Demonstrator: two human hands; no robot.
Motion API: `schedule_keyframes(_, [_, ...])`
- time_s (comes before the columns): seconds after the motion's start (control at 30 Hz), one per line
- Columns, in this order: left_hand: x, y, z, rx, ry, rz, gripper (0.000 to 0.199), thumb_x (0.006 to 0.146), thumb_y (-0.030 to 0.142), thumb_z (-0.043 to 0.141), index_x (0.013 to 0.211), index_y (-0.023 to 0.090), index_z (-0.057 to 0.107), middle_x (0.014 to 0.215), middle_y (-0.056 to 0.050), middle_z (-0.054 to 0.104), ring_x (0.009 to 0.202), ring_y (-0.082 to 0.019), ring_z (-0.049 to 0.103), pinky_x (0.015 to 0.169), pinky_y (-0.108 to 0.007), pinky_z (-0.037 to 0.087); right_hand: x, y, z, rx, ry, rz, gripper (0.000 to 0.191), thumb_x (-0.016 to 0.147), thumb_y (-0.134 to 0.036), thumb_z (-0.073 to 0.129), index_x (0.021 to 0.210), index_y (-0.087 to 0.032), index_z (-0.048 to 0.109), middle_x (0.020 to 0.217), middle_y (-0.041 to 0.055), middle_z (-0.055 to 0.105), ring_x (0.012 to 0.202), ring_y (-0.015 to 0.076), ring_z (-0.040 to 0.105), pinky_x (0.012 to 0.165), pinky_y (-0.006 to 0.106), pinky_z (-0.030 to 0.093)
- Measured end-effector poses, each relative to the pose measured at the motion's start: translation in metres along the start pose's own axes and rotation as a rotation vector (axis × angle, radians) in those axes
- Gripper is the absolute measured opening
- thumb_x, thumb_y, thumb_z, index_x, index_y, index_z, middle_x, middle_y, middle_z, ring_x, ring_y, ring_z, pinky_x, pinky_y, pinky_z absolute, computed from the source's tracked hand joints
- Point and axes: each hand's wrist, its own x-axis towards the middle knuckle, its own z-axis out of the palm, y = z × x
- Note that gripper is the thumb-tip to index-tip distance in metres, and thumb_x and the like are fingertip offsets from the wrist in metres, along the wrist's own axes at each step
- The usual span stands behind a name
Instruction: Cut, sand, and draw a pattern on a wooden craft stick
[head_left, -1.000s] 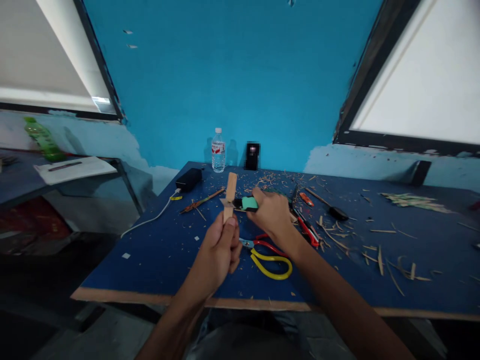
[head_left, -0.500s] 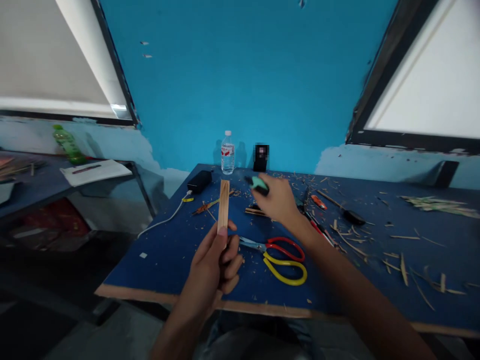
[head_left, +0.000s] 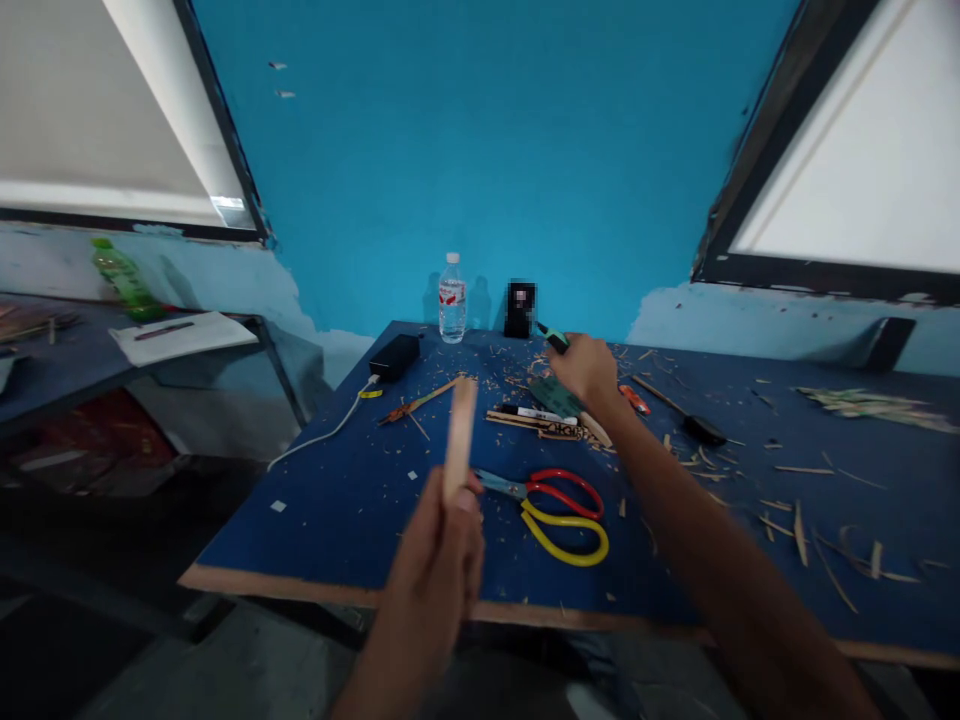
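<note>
Blue tabletop (head_left: pixel 322 530), strewn with pale shavings, spreads before you toward a bright blue wall (head_left: pixel 480 150). Nearest, your left hand (head_left: pixel 435 570) pinches the lower end of a pale, flat wooden strip (head_left: pixel 460 435), thumb in front and fingers curled behind; motion blurs their exact set. The strip stands nearly upright above the table, pointing to twelve o'clock. It should feel light and fairly stiff, dry rather than slippery, though thin enough to split along the grain; take it low, by its flat faces, clear of the edges. Taking that hand as centre, steel scissors with red and yellow loop handles (head_left: pixel 511 488) lie at two o'clock, and a white marker with a black cap (head_left: pixel 551 414) lies between one and two. Farther, at one, your right hand (head_left: pixel 589 370) has its fingers closed around a mint-green and black cutter (head_left: pixel 556 340), well apart from the strip. Beyond, a clear plastic water bottle (head_left: pixel 452 308) stands at twelve. Compared with half a second ago, your right hand is farther out, uncovering the marker, while the strip remains in your left.
</note>
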Motion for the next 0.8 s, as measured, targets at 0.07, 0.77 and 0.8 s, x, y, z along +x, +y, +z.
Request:
schedule_keyframes(0.07, [0.004,0.010,-0.006,-0.016,-0.055,-0.002,0.042,0.091,0.065,0.060,0.107,0.027,0.054,0.065,0.008,0.025,0.048,-0.007,0.019,0.039,-0.016,0.017,0.004,0.016,0.008,0.031,-0.048,-0.038,0.032,0.102,-0.043,0.060,0.117,-0.016,0.064,0.109,0.0070,0.067,0.093,0.0197,0.068,0.082,0.039,0.059])
schedule_keyframes(0.77, [0.023,0.016,0.004,-0.122,-0.061,0.076,0.029,0.098,0.044,0.060,0.120,0.026,0.056,0.069,0.008,0.038,0.048,-0.004,0.020,0.043,-0.016,0.018,-0.011,0.107,0.046,0.111,-0.227,-0.276,0.041,0.099,-0.037,0.065,0.135,-0.019,0.057,0.140,0.0114,0.056,0.123,0.0285,0.058,0.103,0.053,0.050])
schedule_keyframes(0.8, [0.023,0.016,0.007,-0.125,-0.069,0.068,0.026,0.098,0.043,0.061,0.117,0.025,0.057,0.071,0.007,0.039,0.049,-0.004,0.022,0.043,-0.016,0.019,-0.007,0.107,0.048,0.119,-0.255,-0.268,0.043,0.099,-0.039,0.064,0.137,-0.020,0.056,0.142,0.0116,0.055,0.124,0.0288,0.057,0.103,0.053,0.050])
